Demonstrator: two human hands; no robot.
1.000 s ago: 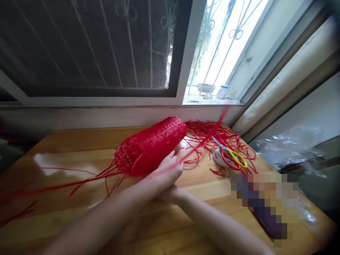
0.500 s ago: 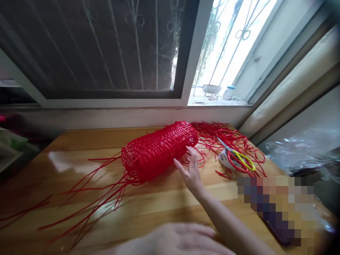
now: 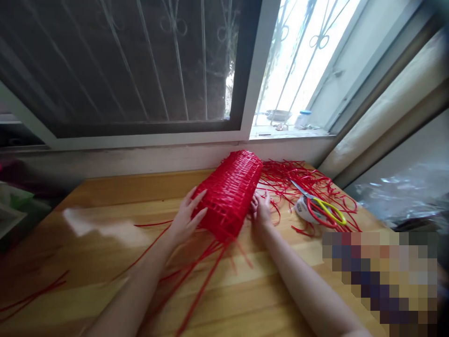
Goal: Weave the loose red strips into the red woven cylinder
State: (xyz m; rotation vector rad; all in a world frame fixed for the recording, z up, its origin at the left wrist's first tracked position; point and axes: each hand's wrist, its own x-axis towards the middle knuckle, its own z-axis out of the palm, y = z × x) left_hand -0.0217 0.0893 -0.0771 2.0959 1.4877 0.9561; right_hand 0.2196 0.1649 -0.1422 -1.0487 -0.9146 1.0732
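Observation:
A woven red basket (image 3: 229, 192), shaped like a long cylinder, lies on its side on the wooden table, one end pointed toward me. Loose red strands (image 3: 199, 274) trail from this near end. My left hand (image 3: 185, 217) grips the basket's left side, thumb and fingers spread against the weave. On the opposite side, my right hand (image 3: 261, 208) has its fingers bent against the basket, the fingertips partly hidden and blurred. The basket is held between both hands.
Scissors (image 3: 321, 206) with red and yellow handles rest on a white roll (image 3: 305, 209) at the right. Behind them spreads a heap of loose red strips (image 3: 298, 173). More strands (image 3: 38, 292) lie at the table's left. A wall and window border the back edge.
The basket has swung so its near end moved right and toward me. My left hand has gone from the front up to its left side; my right hand stays at its right.

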